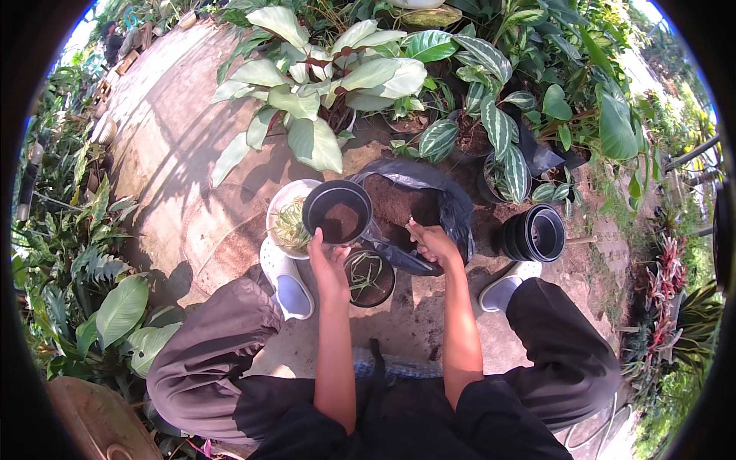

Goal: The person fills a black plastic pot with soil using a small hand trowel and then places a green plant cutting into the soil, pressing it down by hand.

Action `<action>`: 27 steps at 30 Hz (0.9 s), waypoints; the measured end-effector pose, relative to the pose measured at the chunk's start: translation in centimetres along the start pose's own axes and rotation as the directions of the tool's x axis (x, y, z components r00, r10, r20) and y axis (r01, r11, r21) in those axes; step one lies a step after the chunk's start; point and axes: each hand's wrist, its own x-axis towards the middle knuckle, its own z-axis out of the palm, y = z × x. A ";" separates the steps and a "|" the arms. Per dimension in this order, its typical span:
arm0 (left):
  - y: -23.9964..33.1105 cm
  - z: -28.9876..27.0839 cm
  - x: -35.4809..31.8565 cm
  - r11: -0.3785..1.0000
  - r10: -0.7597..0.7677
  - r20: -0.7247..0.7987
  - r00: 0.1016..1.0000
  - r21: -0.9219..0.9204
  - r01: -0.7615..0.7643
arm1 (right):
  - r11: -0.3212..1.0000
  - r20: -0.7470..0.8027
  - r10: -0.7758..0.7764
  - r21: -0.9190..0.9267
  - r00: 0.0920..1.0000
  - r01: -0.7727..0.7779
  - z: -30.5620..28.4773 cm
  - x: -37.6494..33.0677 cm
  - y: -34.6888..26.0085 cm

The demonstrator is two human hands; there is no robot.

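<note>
My left hand (330, 264) grips a black plastic plant pot (310, 211) by its near side, tilted, with some brown soil at the bottom. Over the near edge of a black plastic bag (457, 201) of brown soil (399, 195), my right hand (435, 245) is closed. A small pale bit shows at its fingertips, but what it holds cannot be made out. Behind the held pot stands a white tub (275, 201) of thin green-yellow cuttings (290, 226). Below it, between my forearms, a second black pot (391, 287) holds soil and a few green strands.
Several nested black pots (543, 232) stand to the right, near my right shoe (509, 287). My left shoe (287, 280) is beside the white tub. Potted leafy plants (322, 92) line the far side, and a brown container (100, 422) sits at lower left.
</note>
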 end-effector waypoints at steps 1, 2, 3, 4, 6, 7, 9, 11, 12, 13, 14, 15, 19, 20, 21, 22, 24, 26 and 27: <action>-0.2 -0.2 0.2 1.000 -0.007 0.008 1.000 -0.001 0.007 | 1.000 -0.005 0.003 -0.013 1.000 -0.003 -0.4 -0.9 -0.7; -0.5 -0.5 0.4 1.000 -0.013 0.016 1.000 -0.001 0.013 | 1.000 0.013 -0.005 -0.017 1.000 0.005 -0.9 -0.9 -0.7; -0.7 -0.8 0.6 1.000 -0.018 0.022 1.000 -0.002 0.019 | 1.000 0.032 -0.013 -0.023 0.999 0.013 -1.5 -1.1 -0.8; -0.8 -0.8 0.7 1.000 -0.029 0.022 0.999 -0.002 0.029 | 0.999 0.052 -0.022 -0.029 0.998 0.024 -2.0 -1.3 -1.1; -0.9 -0.7 0.9 0.999 -0.046 0.021 0.999 -0.003 0.047 | 0.998 0.056 -0.035 -0.046 0.998 0.037 -2.9 -2.3 -1.6; -1.0 -0.5 0.8 0.999 -0.034 0.018 0.999 0.005 0.034 | 0.998 0.048 -0.030 -0.045 0.998 0.032 -3.2 -2.7 -1.6; -0.9 -0.1 0.5 1.000 -0.003 0.008 1.000 0.023 0.003 | 0.993 0.021 -0.044 -0.111 0.999 0.046 -3.8 -4.1 -2.3; -1.0 0.0 0.4 1.000 -0.020 0.022 1.000 -0.013 0.021 | 0.989 -0.026 -0.080 -0.130 0.996 0.076 -4.7 -5.1 -2.9; -1.0 0.0 0.3 0.999 -0.029 0.030 0.999 -0.030 0.030 | 0.986 -0.050 -0.098 -0.139 0.994 0.090 -5.1 -5.5 -3.1; -1.0 0.1 0.3 0.996 -0.065 0.025 0.998 -0.053 0.066 | 0.985 -0.057 -0.136 -0.111 0.989 0.129 -5.4 -6.0 -3.3; -1.0 0.1 0.3 0.998 -0.055 0.041 0.998 -0.040 0.056 | 0.977 -0.069 -0.176 -0.130 0.982 0.166 -5.8 -6.4 -3.6; -1.1 0.2 0.2 0.999 -0.045 0.058 0.997 -0.028 0.047 | 0.968 -0.082 -0.217 -0.150 0.973 0.203 -6.4 -7.0 -3.9; -1.1 0.2 0.3 1.000 -0.013 0.063 0.998 0.017 0.012 | 0.948 -0.140 -0.293 -0.172 0.946 0.268 -7.0 -10.0 -6.3; -1.2 0.3 0.2 1.000 -0.023 0.080 0.997 0.014 0.022 | 0.944 -0.158 -0.311 -0.169 0.937 0.284 -7.0 -10.7 -6.7; -1.2 0.6 0.0 0.999 -0.034 0.095 0.995 0.011 0.033 | 0.936 -0.168 -0.330 -0.187 0.929 0.299 -6.9 -11.5 -7.0; -1.2 0.7 -0.1 0.999 -0.040 0.106 0.994 0.008 0.040 | 0.930 -0.150 -0.347 -0.186 0.926 0.319 -6.6 -12.2 -7.4; -1.2 1.4 -0.7 0.999 -0.042 0.098 0.994 0.008 0.041 | 0.915 -0.120 -0.386 -0.179 0.915 0.363 -6.5 -13.4 -8.2; -1.5 1.8 -0.9 0.999 -0.041 0.121 0.992 0.018 0.039 | 0.905 -0.082 -0.406 -0.174 0.910 0.388 -6.6 -13.9 -8.3; -1.6 1.8 -0.9 0.999 -0.038 0.146 0.989 0.028 0.034 | 0.900 -0.066 -0.415 -0.178 0.908 0.398 -6.4 -14.0 -8.4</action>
